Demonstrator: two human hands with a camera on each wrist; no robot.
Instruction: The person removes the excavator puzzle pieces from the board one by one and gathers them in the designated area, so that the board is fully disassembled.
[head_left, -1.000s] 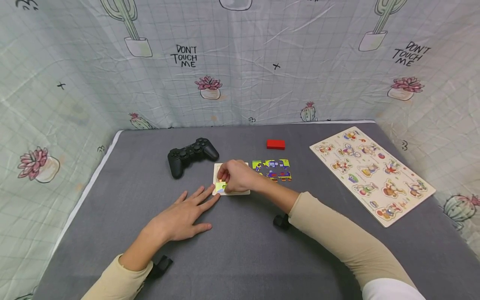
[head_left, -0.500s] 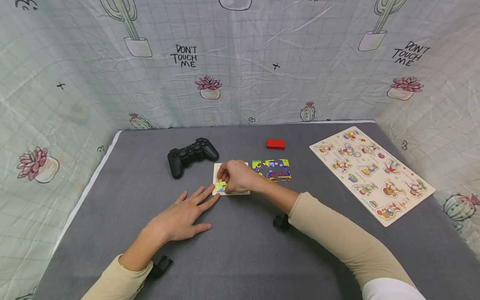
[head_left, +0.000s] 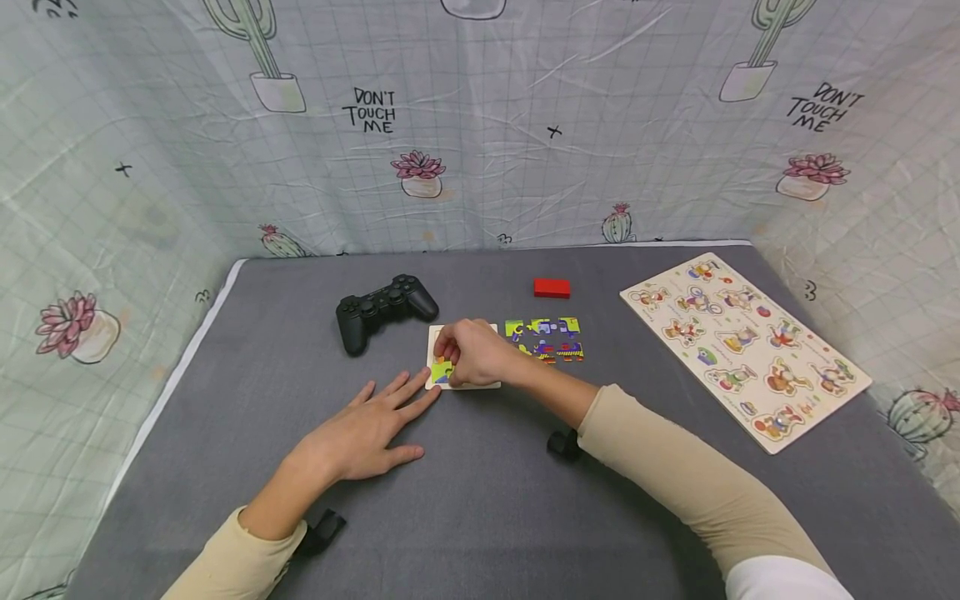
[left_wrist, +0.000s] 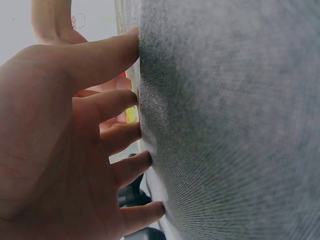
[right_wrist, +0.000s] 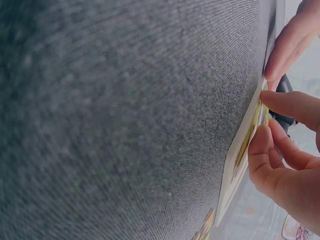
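My right hand (head_left: 474,350) bends over a small pale wooden puzzle tray (head_left: 480,385) and pinches a yellow-green jigsaw piece (head_left: 440,374) at the tray's near left corner. In the right wrist view, thumb and fingertips close on the piece (right_wrist: 264,115) right at the tray's surface. Flat on the cloth, my left hand (head_left: 367,437) spreads its fingers, with the foremost fingertips at the tray's left edge. Much of the tray's inside is hidden behind the right hand. Several loose jigsaw pieces (head_left: 570,326) lie just right of the tray, partly behind the right wrist.
Behind the tray to the left lies a black game controller (head_left: 385,310). A red block (head_left: 551,288) sits farther back. On the right rests a large wooden picture board (head_left: 738,346) with animal figures. Printed cloth walls (head_left: 480,200) stand around the grey table (head_left: 480,517).
The jigsaw piece under the right fingertips has turned or shifted slightly at the tray's corner. Both hands stay almost where they were.
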